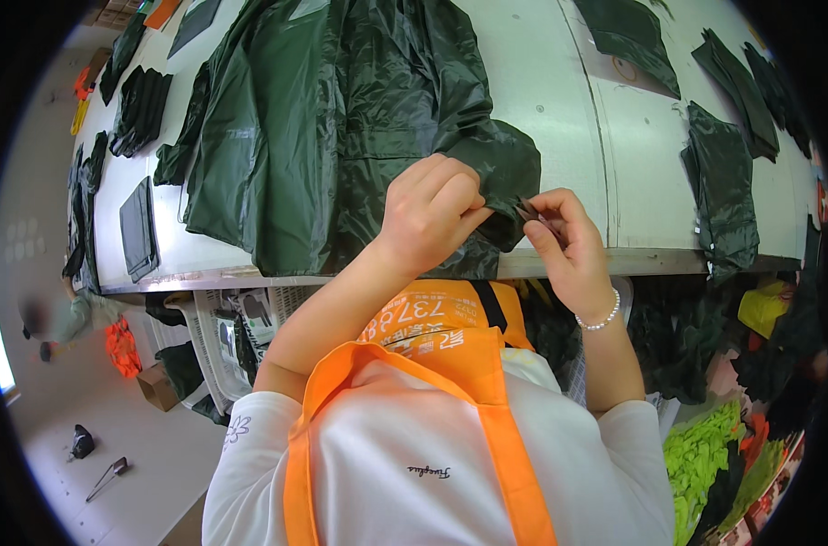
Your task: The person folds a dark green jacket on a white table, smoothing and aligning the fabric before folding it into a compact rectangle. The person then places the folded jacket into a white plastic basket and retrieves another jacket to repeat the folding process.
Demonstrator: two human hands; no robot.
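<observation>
A dark green shiny rain jacket (277,136) lies spread over the near edge of the white table, its lower edge toward me. My left hand (429,211) is closed in a pinch on the end of its sleeve (505,168). Just to the right, my right hand (570,246) grips small dark thread snips (527,209), their pointed tips against the sleeve end. Fingers cover most of the snips, so I cannot see whether the blades are apart.
Folded dark green garments lie on the white table (559,136), among them one at the right edge (723,187) and a flat piece at left (139,229). White plastic baskets (215,341) stand below. Lime-green cloth (701,450) is heaped at lower right. Another person (72,314) is far left.
</observation>
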